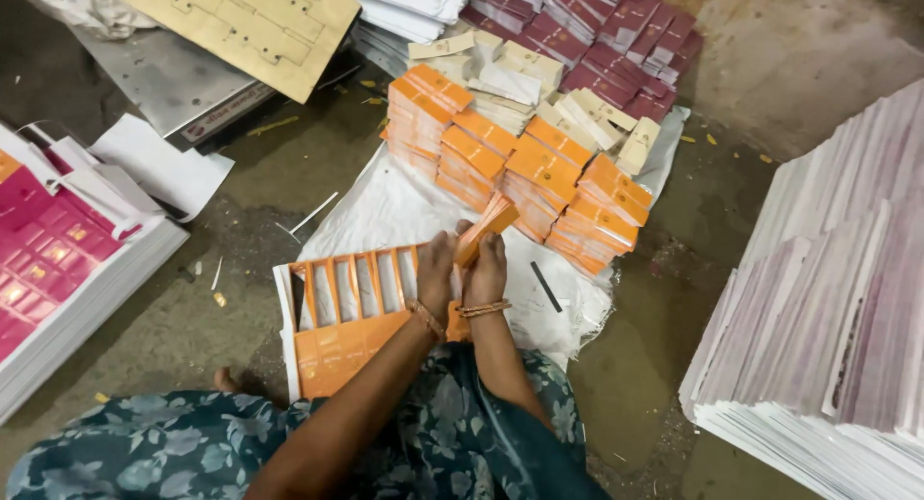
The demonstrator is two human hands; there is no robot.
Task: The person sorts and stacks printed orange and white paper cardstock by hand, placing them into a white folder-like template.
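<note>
Bare concrete floor [192, 317] is spread with a white plastic sheet [385, 211], on which the work is done. A stack of orange die-cut sheets [351, 317] lies just before the knees, several slots already emptied of their pieces. Both hands are closed together over the stack's right edge: the left hand [435, 274] is pressed down on the sheet, while a bundle of punched-out orange cards [486, 232] is gripped in the right hand [484, 269] and tilted upward. Beyond them, finished orange card bundles [520, 168] are piled in rows, with cream bundles [539, 86] and maroon bundles [597, 28] behind.

Judged from this, the separating step is in hand, with the bundle freed or nearly so. Before the bundle is lifted clear, the remaining sheet frame would need to be held flat.
</note>
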